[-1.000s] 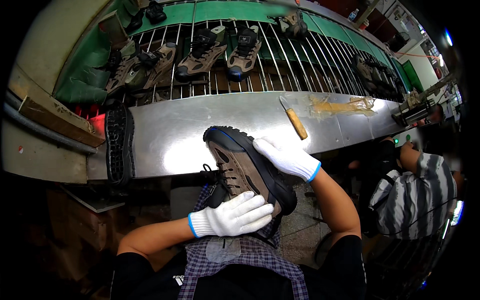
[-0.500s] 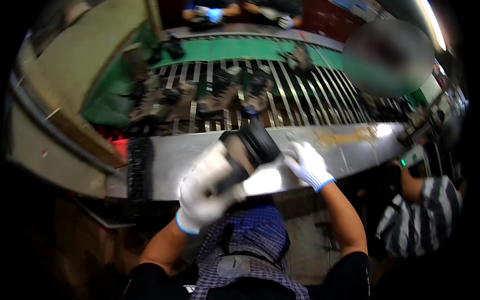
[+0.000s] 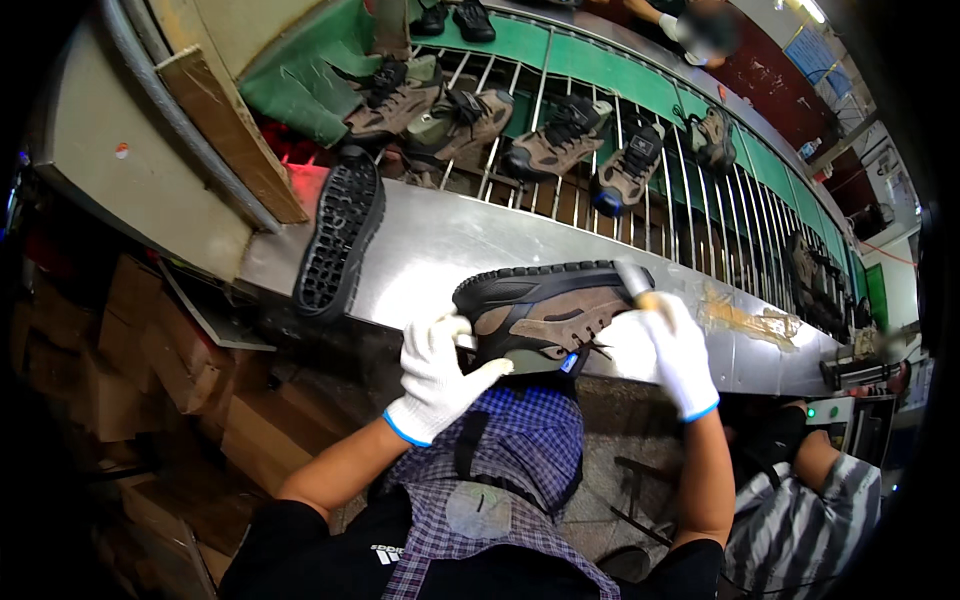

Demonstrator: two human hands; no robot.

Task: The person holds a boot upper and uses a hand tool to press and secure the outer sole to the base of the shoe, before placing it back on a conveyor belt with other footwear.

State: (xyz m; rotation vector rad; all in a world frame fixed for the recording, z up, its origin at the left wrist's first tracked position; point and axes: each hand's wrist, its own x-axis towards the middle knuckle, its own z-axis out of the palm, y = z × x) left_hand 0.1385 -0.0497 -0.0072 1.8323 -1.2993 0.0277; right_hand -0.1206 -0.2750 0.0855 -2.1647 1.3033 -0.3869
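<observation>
A brown and black shoe [image 3: 545, 312] is tilted sole-up at the near edge of the metal bench, its toe toward the right. My left hand [image 3: 440, 365], in a white knit glove, grips it at the heel and collar, thumb along the opening. My right hand [image 3: 672, 345], gloved too, is closed round a small tool [image 3: 636, 285] at the toe. The tool's pale head is blurred, so its kind is unclear. A loose black lugged sole [image 3: 341, 235] lies on the bench to the left.
Beyond the steel bench [image 3: 420, 235], several brown shoes [image 3: 560, 140] lie on a slatted roller conveyor [image 3: 745, 230]. Brown tape [image 3: 750, 318] sticks to the bench at right. Cardboard boxes [image 3: 270, 430] stand at lower left. A person in striped clothing [image 3: 810, 520] is close on my right; another works across the conveyor.
The shoe has been turned on its side, toe to the right. My right hand has come to its toe with the tool. My view has swung, showing more of the left side.
</observation>
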